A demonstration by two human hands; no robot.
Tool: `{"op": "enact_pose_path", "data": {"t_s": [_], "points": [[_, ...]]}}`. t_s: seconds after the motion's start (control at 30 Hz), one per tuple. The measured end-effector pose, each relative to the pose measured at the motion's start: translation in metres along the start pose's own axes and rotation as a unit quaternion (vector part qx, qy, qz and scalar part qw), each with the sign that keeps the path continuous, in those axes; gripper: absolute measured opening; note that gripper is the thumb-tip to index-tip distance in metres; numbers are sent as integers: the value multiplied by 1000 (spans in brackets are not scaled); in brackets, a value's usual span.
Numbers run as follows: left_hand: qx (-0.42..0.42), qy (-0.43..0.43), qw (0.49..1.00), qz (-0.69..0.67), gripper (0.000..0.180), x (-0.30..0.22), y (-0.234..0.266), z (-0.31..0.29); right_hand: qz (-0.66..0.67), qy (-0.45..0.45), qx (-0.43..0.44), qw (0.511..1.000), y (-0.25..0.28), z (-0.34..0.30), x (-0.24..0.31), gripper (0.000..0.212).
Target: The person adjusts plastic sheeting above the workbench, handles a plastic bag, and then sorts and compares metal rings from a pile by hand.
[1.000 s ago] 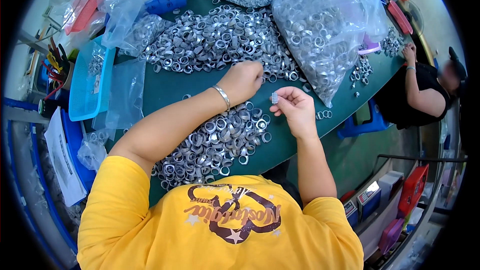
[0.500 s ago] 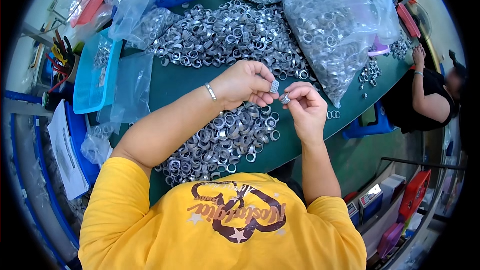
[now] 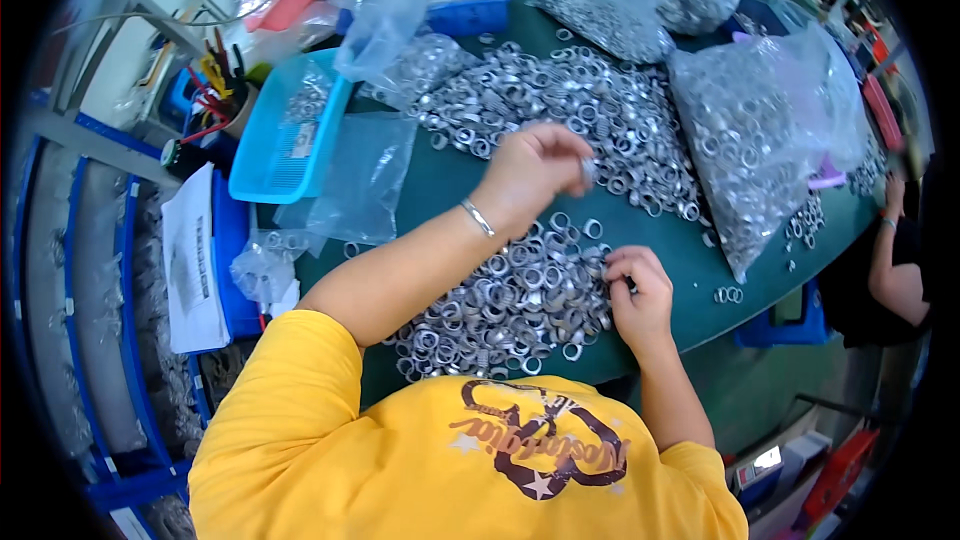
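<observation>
My left hand [image 3: 535, 175], with a silver bangle at its wrist, is raised between two piles of metal rings. Its fingers are closed on a ring [image 3: 588, 170], which is smeared by motion. My right hand [image 3: 643, 290] is at the right edge of the near pile of rings [image 3: 510, 300]. Its fingers are curled together, and what they hold, if anything, is hidden. Beyond my left hand spreads the larger far pile of rings [image 3: 620, 110].
A large clear bag of rings [image 3: 745, 130] lies right of the far pile, with another bag [image 3: 610, 25] behind. A turquoise basket [image 3: 250, 180], a flat plastic bag [image 3: 355, 180] and a blue bin [image 3: 480, 15] are leftward. Another person's arm [image 3: 885, 250] shows at right.
My hands, close together before with a ring in each, have parted. The right one has come down to the near pile's edge. The whole view has shifted, moving the table's contents rightward and down.
</observation>
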State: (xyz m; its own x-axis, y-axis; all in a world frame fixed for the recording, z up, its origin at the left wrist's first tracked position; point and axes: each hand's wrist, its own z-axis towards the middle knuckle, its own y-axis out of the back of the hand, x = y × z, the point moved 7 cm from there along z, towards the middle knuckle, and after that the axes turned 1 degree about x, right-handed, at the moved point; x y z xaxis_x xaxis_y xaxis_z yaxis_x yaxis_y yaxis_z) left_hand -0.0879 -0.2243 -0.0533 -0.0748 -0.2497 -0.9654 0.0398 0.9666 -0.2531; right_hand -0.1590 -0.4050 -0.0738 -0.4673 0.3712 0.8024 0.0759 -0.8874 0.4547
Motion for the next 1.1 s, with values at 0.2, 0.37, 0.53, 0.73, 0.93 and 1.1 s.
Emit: {"op": "enact_pose_path", "data": {"t_s": [0.2,0.37,0.53,0.73,0.93,1.1], "points": [[-403,-447,673,431,6,-144,150,7,29,-34,-17,999,6,-3,-2,14],[-331,-182,675,634,18,-131,248,47,41,-23,-51,998,17,-3,-6,12],[-307,-413,600,613,19,-129,140,15,-33,-52,-97,993,33,8,-24,12],[115,-415,734,526,17,-21,-24,12,-216,-6,-109,970,30,52,-38,14],[165,-364,723,563,19,42,-60,20,-187,-18,-123,975,31,54,-42,9],[170,-385,688,592,13,41,-63,18,218,-284,-84,930,22,34,-81,13]]}}
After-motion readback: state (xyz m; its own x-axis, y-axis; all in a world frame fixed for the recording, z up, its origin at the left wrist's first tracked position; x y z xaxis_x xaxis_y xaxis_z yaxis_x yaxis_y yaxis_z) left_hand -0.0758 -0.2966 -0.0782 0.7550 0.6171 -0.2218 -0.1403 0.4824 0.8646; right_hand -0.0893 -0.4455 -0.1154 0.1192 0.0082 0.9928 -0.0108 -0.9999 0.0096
